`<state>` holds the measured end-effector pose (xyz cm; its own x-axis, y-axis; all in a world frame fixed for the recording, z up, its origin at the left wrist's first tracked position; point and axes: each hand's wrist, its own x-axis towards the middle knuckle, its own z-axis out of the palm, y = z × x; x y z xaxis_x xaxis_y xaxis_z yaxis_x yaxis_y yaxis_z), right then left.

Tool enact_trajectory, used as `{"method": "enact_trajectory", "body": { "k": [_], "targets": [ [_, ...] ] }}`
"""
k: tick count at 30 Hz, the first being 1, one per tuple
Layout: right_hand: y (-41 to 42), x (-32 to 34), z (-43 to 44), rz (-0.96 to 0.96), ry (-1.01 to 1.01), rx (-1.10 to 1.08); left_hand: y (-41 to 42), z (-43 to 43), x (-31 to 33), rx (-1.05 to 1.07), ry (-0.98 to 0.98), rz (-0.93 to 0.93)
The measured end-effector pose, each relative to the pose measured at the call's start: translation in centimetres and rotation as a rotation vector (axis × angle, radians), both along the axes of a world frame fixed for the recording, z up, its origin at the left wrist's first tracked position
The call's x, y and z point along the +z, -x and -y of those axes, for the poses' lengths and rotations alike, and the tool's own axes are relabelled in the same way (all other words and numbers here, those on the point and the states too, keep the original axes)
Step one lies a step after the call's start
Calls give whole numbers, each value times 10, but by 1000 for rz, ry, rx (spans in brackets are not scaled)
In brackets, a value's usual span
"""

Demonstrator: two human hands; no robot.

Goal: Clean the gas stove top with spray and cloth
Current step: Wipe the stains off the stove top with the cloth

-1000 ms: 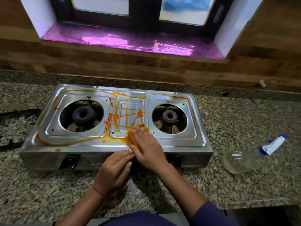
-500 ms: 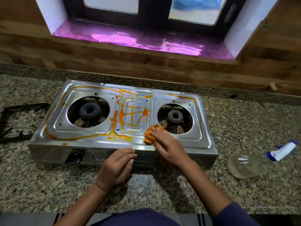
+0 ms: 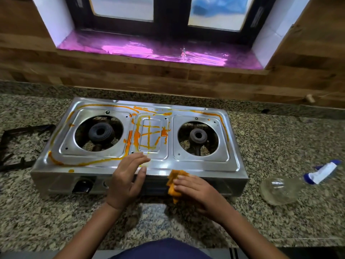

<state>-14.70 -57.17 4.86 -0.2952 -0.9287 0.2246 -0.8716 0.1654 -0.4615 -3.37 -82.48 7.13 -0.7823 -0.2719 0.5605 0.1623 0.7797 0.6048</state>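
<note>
A steel two-burner gas stove (image 3: 205,165) stands on the granite counter, its top streaked with orange stains (image 3: 149,135) around the centre panel, the back edge and the left front. My right hand (image 3: 197,191) holds a bunched orange cloth (image 3: 172,184) at the stove's front edge, right of centre, and the cloth hangs partly over the front face. My left hand (image 3: 127,180) rests with its fingers spread on the front rim near the centre. The clear spray bottle (image 3: 280,187) with a blue and white nozzle lies on its side on the counter to the right.
Black pan supports (image 3: 18,146) lie on the counter left of the stove. Both burners (image 3: 100,132) are bare. A black knob (image 3: 83,184) sits on the front face. Behind the stove are a wooden wall panel and a purple-lit window sill (image 3: 149,51).
My right hand has dragged the cloth from the centre panel's front corner down and right to the front edge. My left hand has moved up onto the stove's front rim.
</note>
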Motion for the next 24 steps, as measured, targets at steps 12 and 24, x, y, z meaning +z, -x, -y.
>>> {"method": "enact_trajectory", "body": {
  "k": [12,24],
  "targets": [
    [93,4,-33,-67,-377,-941,72,-84,-11,-84,298,512],
    [138,7,-5,-134,-401,-908,91,-101,-35,78,385,731]
  ]
}}
